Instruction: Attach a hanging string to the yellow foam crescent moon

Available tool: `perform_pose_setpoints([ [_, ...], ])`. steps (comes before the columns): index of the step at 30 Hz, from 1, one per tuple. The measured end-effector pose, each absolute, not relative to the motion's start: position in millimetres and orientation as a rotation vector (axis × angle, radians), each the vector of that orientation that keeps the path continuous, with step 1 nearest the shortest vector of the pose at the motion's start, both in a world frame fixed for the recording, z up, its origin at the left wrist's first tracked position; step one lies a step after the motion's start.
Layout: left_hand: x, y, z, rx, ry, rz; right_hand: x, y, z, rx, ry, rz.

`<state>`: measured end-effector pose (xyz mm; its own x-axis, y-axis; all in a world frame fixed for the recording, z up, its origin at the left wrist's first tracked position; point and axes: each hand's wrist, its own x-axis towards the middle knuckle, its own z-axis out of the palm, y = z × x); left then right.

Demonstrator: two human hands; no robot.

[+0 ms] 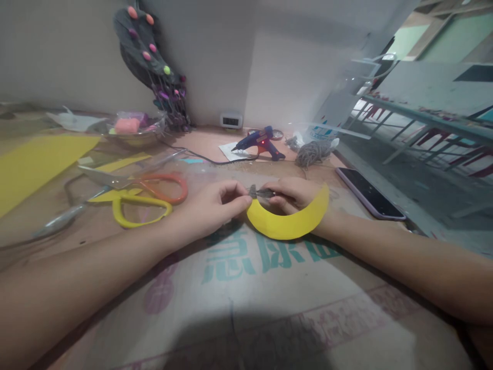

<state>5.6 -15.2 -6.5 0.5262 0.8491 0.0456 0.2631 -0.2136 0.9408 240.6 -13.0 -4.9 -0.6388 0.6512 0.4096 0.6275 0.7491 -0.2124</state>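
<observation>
A yellow crescent (pixel 287 226), apparently cut from card or foam sheet, curves between my hands over the printed cardboard. My left hand (pixel 225 200) pinches its left tip between thumb and finger. Grey yarn (pixel 253 190) is wound around that tip. From there the yarn runs to my right hand (pixel 295 192), whose fingers are closed on it. The crescent's right end stands in front of my right wrist. My right fingertips are partly hidden.
Scissors (pixel 150 190) lie left of my hands, near a yellow sheet (pixel 42 159). Behind are a blue glue gun (pixel 262 143) with a lit red light, its cord, and a grey yarn ball (pixel 314 153). A phone (pixel 370 192) lies right. A decorated grey crescent (pixel 138 46) hangs at back.
</observation>
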Motion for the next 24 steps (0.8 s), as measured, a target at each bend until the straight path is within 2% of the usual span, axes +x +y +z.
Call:
perform_pose_setpoints([
  [7, 5.8, -14.3, -8.1, 1.752, 0.968, 0.737, 240.8, -11.6, -6.0, -0.967, -2.491, 0.002],
  [13, 5.6, -14.6, -8.5, 1.760, 0.949, 0.746, 237.0, -18.7, -3.9, -1.022, -2.352, 0.142],
  [17, 5.8, -14.2, -7.8, 1.773, 0.988, 0.780, 236.9, -25.1, -5.8, -1.024, -2.129, 0.381],
  [21, 7.2, -14.6, -4.9, 1.700, 0.965, 0.749, 237.2, -32.4, -3.9, -0.912, -1.974, 0.787],
  [24, 8.1, -15.3, -2.8, 1.700, 0.930, 0.702, 236.0, -39.0, 1.8, -0.814, -2.047, 1.006],
])
